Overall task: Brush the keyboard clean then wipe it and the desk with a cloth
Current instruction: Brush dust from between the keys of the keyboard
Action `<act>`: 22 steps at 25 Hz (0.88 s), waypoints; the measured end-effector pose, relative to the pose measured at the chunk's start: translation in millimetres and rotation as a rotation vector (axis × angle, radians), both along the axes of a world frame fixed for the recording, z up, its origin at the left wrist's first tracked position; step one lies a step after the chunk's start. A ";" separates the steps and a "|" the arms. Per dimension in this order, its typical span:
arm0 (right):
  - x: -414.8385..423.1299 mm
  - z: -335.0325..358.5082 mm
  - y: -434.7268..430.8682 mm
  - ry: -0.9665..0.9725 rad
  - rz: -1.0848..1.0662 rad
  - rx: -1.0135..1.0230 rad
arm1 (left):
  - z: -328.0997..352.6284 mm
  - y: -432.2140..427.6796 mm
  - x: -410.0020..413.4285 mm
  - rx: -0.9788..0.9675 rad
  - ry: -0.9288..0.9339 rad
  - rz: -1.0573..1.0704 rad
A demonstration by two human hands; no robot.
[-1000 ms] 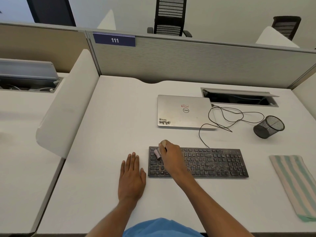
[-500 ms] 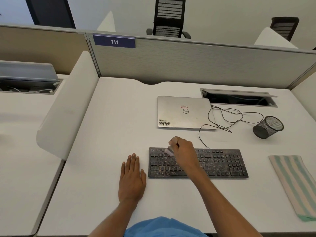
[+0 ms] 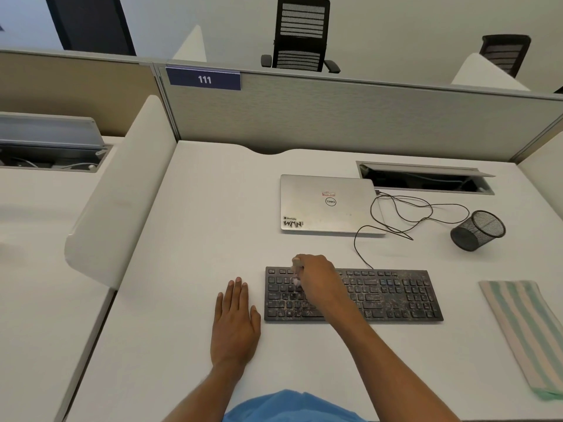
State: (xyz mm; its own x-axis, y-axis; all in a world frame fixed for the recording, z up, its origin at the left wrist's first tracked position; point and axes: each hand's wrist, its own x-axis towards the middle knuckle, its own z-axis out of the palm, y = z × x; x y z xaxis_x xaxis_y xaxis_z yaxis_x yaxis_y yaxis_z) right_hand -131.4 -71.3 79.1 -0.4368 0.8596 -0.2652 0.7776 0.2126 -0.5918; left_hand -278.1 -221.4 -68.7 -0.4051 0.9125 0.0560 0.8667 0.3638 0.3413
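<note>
Pinching one small brush (image 3: 297, 267) against the left-hand keys of one dusty black keyboard (image 3: 380, 296), near the front of the white surface (image 3: 198, 239), my right grip (image 3: 316, 277) is curled round the handle. My left grip (image 3: 234, 322) lies flat, fingers straight, just beside the keyboard. One striped cloth (image 3: 524, 333) lies to the right. Behind: one closed laptop (image 3: 329, 205) marked "Dell" and "WMN", one tilted mesh cup (image 3: 476, 229), a plate (image 3: 204, 79) reading "111", and two chairs (image 3: 300, 35).

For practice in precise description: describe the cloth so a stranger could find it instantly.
Start at the white desk. Right of the black keyboard, near the desk's right edge, lies the cloth. It alone is fabric, striped pale green and cream.
</note>
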 end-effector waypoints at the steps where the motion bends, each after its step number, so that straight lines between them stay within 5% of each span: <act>1: 0.2 1.1 1.6 0.028 -0.028 0.033 | -0.1 0.2 -0.2 0.000 0.002 0.001; 4: -5.2 5.5 2.7 0.162 -0.145 0.074 | 0.2 0.5 0.0 -0.004 0.005 -0.001; 14: -2.2 9.8 -4.1 0.076 -0.132 0.001 | -1.1 0.4 -0.3 -0.009 0.001 0.003; 18: -4.8 4.0 -1.8 0.262 -0.196 -0.028 | -1.3 1.2 -0.6 -0.018 -0.006 0.004; 22: -8.5 -16.0 -4.6 0.222 -0.159 -0.010 | -1.1 1.2 -0.4 -0.005 -0.011 0.003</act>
